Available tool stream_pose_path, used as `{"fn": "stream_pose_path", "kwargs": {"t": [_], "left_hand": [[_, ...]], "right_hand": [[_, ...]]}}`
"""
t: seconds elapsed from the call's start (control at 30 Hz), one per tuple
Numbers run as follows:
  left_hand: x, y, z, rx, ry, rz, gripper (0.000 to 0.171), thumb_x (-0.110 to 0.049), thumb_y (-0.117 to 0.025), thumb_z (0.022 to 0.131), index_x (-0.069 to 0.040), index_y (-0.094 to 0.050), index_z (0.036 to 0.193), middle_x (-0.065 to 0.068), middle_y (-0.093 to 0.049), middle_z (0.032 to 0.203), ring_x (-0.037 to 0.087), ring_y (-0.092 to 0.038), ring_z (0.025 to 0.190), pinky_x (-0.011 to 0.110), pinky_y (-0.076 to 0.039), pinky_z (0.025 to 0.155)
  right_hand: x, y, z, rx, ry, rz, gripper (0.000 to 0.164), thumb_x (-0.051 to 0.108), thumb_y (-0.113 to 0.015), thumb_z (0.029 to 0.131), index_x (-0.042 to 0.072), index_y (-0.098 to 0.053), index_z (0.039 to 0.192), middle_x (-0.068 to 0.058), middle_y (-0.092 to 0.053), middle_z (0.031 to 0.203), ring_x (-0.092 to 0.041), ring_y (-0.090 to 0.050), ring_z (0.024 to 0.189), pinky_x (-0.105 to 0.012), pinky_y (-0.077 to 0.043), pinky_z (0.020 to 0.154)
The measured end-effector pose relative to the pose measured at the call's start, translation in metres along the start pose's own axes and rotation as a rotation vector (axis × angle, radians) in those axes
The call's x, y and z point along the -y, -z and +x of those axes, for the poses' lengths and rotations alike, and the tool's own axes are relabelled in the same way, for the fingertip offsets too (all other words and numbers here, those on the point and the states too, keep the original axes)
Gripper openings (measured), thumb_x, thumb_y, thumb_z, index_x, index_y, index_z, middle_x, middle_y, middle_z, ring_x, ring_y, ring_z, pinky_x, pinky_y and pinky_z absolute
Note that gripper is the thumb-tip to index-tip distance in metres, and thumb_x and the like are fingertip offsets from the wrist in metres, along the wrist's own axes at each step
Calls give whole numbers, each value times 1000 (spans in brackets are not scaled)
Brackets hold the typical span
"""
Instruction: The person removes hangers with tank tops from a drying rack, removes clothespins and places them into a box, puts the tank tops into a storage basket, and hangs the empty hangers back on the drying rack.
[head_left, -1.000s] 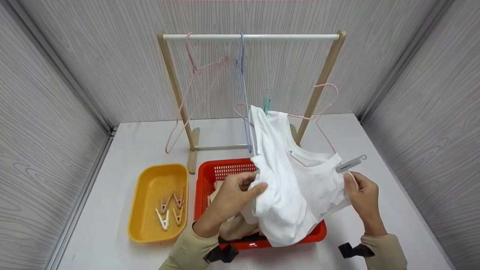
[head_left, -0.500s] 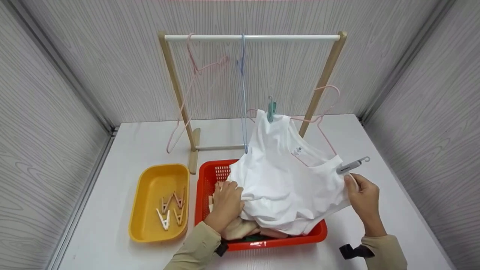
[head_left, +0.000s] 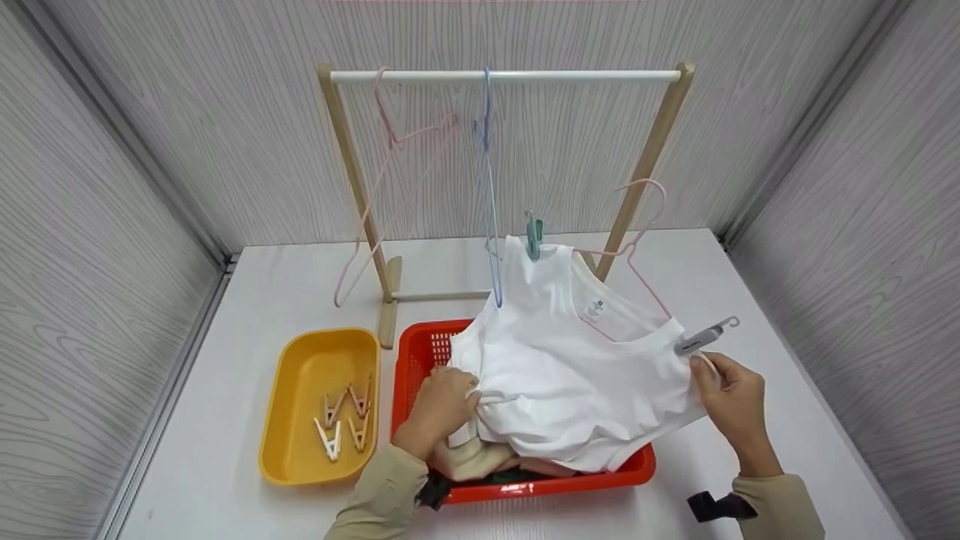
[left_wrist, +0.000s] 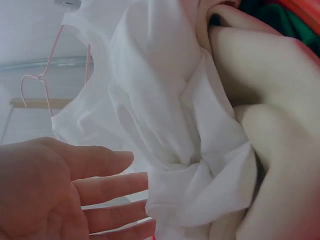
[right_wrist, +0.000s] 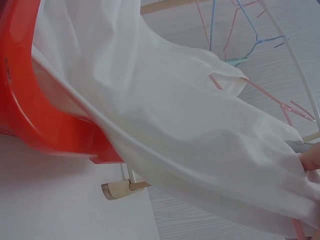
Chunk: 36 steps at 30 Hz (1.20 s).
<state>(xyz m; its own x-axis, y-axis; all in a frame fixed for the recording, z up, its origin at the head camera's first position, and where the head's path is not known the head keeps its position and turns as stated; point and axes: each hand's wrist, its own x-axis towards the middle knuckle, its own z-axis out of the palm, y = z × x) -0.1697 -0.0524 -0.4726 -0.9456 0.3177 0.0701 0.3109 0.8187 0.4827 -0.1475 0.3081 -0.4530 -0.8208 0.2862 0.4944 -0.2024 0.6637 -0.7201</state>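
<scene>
A white tank top (head_left: 555,375) with a neck label spreads over the red basket (head_left: 517,491), a pink hanger (head_left: 646,277) inside it. My right hand (head_left: 735,394) pinches its right shoulder by the armhole, just beside a grey clothespin (head_left: 699,341). At the other shoulder sits a green clothespin (head_left: 534,238). My left hand (head_left: 442,405) touches the lower left side of the top; in the left wrist view its fingers (left_wrist: 112,187) are stretched out, tips at the cloth. The right wrist view shows only part of the right hand (right_wrist: 312,159), at the frame's edge.
Beige cloth (head_left: 476,459) lies in the basket beneath the top. To the left stands a yellow tray (head_left: 296,367) with several clothespins (head_left: 330,439). Behind, a rack's white rod (head_left: 570,76) carries another pink hanger (head_left: 386,150) and a blue hanger (head_left: 487,135).
My left hand has gone from holding up the bunched side of the top to lying lower left on it, and the top now spreads flatter. The hanger and green clothespin have sunk slightly.
</scene>
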Motion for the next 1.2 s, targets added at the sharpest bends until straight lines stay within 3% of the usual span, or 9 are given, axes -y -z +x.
{"fn": "stream_pose_path", "kwargs": {"t": [0.17, 0.23, 0.33, 0.4, 0.57, 0.73, 0.97, 1.2], "left_hand": [[-2, 4, 0, -48, -20, -134, 19, -11, -62, 90, 2, -68, 103, 20, -70, 107, 34, -65, 100, 48, -51, 97], [-3, 6, 1, -79, -46, -173, 18, -9, -62, 90, 2, -68, 103, 19, -70, 106, 33, -65, 100, 46, -52, 96], [-5, 8, 3, -132, -104, -256, 16, -7, -61, 91, 2, -67, 102, 17, -71, 104, 31, -66, 98, 44, -54, 92], [-6, 9, 4, -145, -129, -347, 16, -5, -60, 91, 2, -67, 104, 16, -71, 105, 30, -66, 99, 44, -54, 93], [-8, 13, 7, -169, -155, -550, 20, -7, -57, 94, 1, -66, 111, 14, -70, 113, 29, -65, 106, 44, -52, 98], [-10, 18, 7, -267, -185, -651, 23, -4, -57, 94, 1, -64, 115, 17, -69, 115, 28, -64, 109, 43, -51, 101], [-10, 33, 6, -443, -232, -670, 26, 0, -59, 92, 5, -61, 118, 19, -67, 116, 30, -64, 109, 40, -51, 100], [-2, 45, 6, -521, -185, -721, 28, 3, -58, 91, 5, -60, 119, 21, -65, 120, 32, -63, 112, 36, -51, 100]], "right_hand": [[-2, 2, 1, 5, 58, 4, 7, -10, -65, 80, -12, -70, 85, -17, -72, 78, 23, -49, 68, 2, -41, 63], [-2, 3, 2, 8, 95, 24, 7, -11, -65, 79, -12, -70, 83, 0, -73, 76, 24, -50, 68, 3, -41, 63], [-3, 4, 3, 13, 149, 68, 6, -14, -65, 77, -12, -70, 80, 31, -63, 76, 23, -51, 66, 2, -42, 60], [-3, 4, 4, 18, 178, 99, 6, -15, -66, 76, -12, -70, 79, 40, -56, 78, 22, -52, 63, 2, -41, 57], [-5, 3, 6, 17, 242, 116, 9, -17, -68, 72, -11, -71, 77, 42, -55, 80, 21, -51, 61, 1, -40, 53], [-7, 3, 6, 43, 296, 156, 14, -22, -66, 69, -13, -70, 79, 40, -57, 85, 21, -53, 65, 2, -41, 55], [-2, 1, 6, 79, 347, 210, 16, -24, -66, 65, -13, -70, 77, 36, -61, 84, 18, -51, 62, 1, -41, 55], [-1, -4, 7, 83, 399, 218, 19, -24, -67, 62, -12, -70, 77, 29, -65, 85, 16, -49, 64, 1, -42, 59]]}}
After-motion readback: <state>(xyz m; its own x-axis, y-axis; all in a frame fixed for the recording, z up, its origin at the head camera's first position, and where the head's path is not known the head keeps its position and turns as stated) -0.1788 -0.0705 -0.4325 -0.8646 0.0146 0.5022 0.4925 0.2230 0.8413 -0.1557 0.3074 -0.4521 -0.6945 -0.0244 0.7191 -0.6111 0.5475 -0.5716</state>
